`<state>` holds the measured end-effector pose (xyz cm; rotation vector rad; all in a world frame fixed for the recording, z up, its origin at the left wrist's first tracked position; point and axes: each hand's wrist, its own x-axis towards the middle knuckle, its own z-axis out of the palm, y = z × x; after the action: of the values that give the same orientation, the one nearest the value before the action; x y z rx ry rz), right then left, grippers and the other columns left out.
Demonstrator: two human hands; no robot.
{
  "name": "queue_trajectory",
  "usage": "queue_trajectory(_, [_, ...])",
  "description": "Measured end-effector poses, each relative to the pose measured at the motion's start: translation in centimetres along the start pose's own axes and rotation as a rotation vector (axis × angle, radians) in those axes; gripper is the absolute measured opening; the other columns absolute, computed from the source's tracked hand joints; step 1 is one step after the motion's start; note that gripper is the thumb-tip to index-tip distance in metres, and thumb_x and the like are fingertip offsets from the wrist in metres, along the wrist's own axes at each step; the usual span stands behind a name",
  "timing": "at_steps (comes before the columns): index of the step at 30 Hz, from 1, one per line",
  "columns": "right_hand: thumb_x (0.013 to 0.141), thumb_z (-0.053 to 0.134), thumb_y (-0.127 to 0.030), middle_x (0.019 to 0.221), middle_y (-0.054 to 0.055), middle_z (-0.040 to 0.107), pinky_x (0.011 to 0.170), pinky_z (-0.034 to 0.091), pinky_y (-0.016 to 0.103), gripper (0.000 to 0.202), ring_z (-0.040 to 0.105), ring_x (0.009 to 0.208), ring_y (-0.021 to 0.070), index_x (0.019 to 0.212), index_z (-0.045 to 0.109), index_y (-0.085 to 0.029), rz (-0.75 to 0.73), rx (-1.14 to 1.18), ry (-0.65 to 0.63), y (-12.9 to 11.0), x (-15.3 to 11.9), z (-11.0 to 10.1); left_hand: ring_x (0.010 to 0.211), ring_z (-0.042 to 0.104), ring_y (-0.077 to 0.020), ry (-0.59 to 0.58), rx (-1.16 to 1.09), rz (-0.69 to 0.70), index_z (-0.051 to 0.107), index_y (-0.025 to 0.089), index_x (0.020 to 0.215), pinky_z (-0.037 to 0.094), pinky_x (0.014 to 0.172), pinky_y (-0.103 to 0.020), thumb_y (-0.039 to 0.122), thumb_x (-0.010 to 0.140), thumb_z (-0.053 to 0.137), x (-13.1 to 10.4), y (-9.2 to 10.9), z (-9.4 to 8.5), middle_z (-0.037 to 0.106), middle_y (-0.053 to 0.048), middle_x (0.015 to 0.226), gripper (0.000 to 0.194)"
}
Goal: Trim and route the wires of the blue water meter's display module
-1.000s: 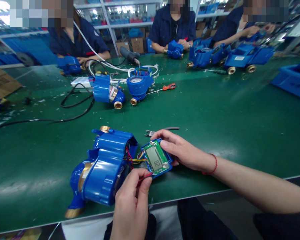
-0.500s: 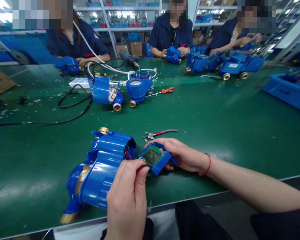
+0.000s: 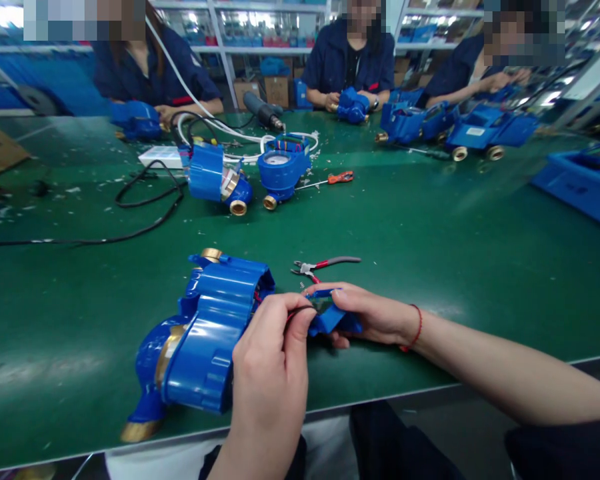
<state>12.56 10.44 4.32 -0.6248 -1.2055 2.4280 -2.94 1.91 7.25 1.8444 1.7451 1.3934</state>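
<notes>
A blue water meter (image 3: 210,320) with brass pipe ends lies on its side at the front of the green table (image 3: 430,267). My right hand (image 3: 365,313) is closed round a small blue circuit-board housing (image 3: 333,319), now tilted so its display is mostly hidden. Between thumb and forefinger, my left hand (image 3: 275,360) pinches dark and red wires (image 3: 296,311) at the housing's near left edge. It covers part of the meter's open end, where red wires show. Just beyond the housing lie cutting pliers (image 3: 325,263) with red and grey handles.
Two more water meters (image 3: 283,170) stand mid-table beside a screwdriver (image 3: 340,177), a heat gun (image 3: 264,110) and a white power strip (image 3: 163,157). A black cable (image 3: 130,238) runs left. A blue bin (image 3: 580,190) sits at right. Several co-workers handle meters across the table.
The housing has tipped in my right hand, so its display has turned out of sight. My left hand, still pinching the wires, has shifted slightly right. The whole view has moved a little.
</notes>
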Motion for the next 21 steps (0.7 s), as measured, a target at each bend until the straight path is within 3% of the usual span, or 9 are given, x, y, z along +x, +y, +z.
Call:
queue_trajectory(4, [0.076, 0.066, -0.073, 0.064, 0.0, 0.054, 0.045, 0.041, 0.014, 0.063, 0.047, 0.052, 0.0074, 0.092, 0.058, -0.013, 0.054, 0.064, -0.056, 0.6, 0.5, -0.1, 0.071, 0.067, -0.0127, 0.089, -0.04, -0.089, 0.068, 0.022, 0.096, 0.054, 0.072, -0.022, 0.018, 0.092, 0.059, 0.2, 0.5, 0.3, 0.071, 0.003, 0.083, 0.01])
queue_trajectory(9, [0.075, 0.062, -0.078, 0.062, 0.002, 0.054, 0.045, 0.043, 0.015, 0.067, 0.049, 0.049, 0.0074, 0.08, 0.058, -0.011, 0.112, 0.097, -0.124, 0.8, 0.8, -0.4, 0.073, 0.069, -0.0124, 0.075, -0.04, -0.074, 0.07, 0.022, 0.098, 0.055, 0.073, -0.022, 0.017, 0.092, 0.059, 0.3, 0.7, 0.2, 0.074, 0.003, 0.087, 0.014])
queue_trajectory(21, [0.076, 0.064, -0.076, 0.062, 0.001, 0.055, 0.046, 0.045, 0.016, 0.066, 0.048, 0.048, 0.0073, 0.087, 0.058, -0.012, 0.079, 0.08, -0.159, 1.0, 0.8, -0.5, 0.073, 0.068, -0.0075, -0.022, -0.033, 0.018, 0.065, 0.027, 0.104, 0.054, 0.075, -0.014, 0.013, 0.092, 0.059, -0.3, 0.1, -0.9, 0.072, 0.007, 0.091, 0.02])
